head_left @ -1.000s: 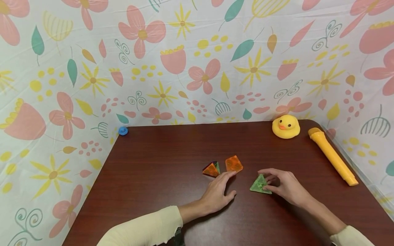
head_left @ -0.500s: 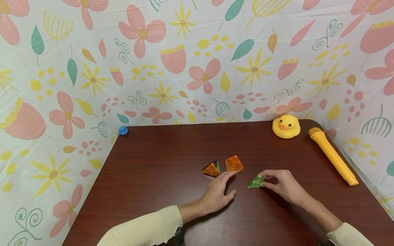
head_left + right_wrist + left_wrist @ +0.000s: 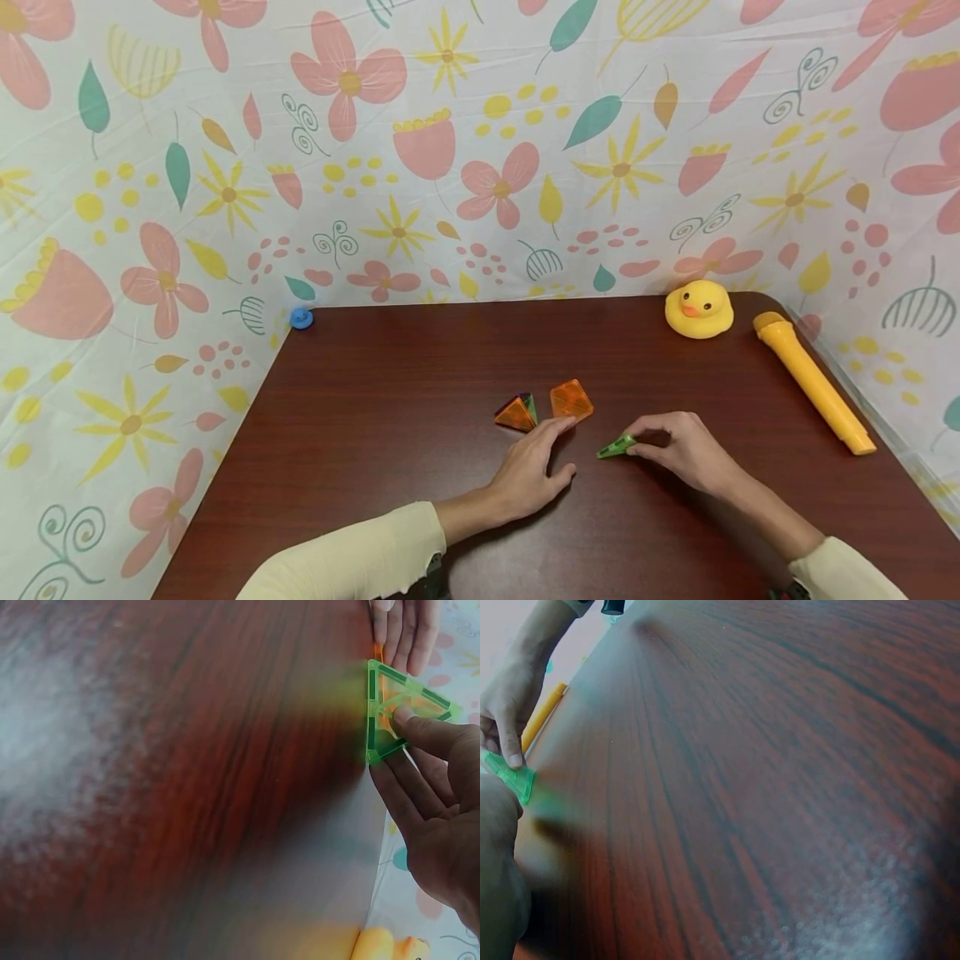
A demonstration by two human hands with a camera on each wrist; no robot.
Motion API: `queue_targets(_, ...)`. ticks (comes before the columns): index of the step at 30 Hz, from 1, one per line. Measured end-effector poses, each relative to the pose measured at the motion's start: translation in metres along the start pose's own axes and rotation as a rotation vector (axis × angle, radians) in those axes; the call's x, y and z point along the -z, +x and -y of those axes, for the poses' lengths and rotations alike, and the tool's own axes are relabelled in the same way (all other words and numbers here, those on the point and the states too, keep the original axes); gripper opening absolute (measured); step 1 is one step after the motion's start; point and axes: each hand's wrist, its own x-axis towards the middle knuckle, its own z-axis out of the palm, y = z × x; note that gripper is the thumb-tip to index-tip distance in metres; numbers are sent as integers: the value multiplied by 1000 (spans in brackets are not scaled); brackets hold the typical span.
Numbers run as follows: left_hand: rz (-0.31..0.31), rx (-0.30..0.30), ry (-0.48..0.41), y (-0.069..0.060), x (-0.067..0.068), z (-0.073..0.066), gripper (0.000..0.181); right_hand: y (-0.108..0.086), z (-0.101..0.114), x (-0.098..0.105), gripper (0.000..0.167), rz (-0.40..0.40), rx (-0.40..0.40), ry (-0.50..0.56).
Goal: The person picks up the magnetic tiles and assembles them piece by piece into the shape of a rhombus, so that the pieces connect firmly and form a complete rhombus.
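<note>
My right hand (image 3: 688,457) pinches a green triangular magnetic tile (image 3: 613,448) between thumb and fingers. From the head view the tile appears nearly edge-on; the right wrist view shows its clear triangular face (image 3: 388,741) with the thumb pressed on it. My left hand (image 3: 525,477) lies over the table with relaxed fingers, its fingertips at the lower edge of an orange magnetic tile (image 3: 570,398). Just left of that tile stands a small cluster of joined tiles (image 3: 514,413), with orange, green and dark purple sides.
On the dark brown table (image 3: 390,367), a yellow rubber duck (image 3: 699,310) sits at the back right. A yellow toy microphone (image 3: 813,383) lies along the right edge. A small blue object (image 3: 302,318) is at the back left corner. Patterned cloth (image 3: 480,150) hangs behind.
My right hand has turned the green tile from showing its face to nearly edge-on and shifted it slightly left, closer to the orange tile. The left hand stays in place.
</note>
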Motion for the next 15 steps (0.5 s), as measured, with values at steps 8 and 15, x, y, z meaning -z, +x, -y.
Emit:
queue_targets(8, -9, 3, -10, 0, 0, 1, 68, 11, 0, -3, 37, 1, 42, -1)
queue_targets(15, -20, -5, -16, 0, 0, 2, 68, 22, 2, -7, 36, -5, 70, 6)
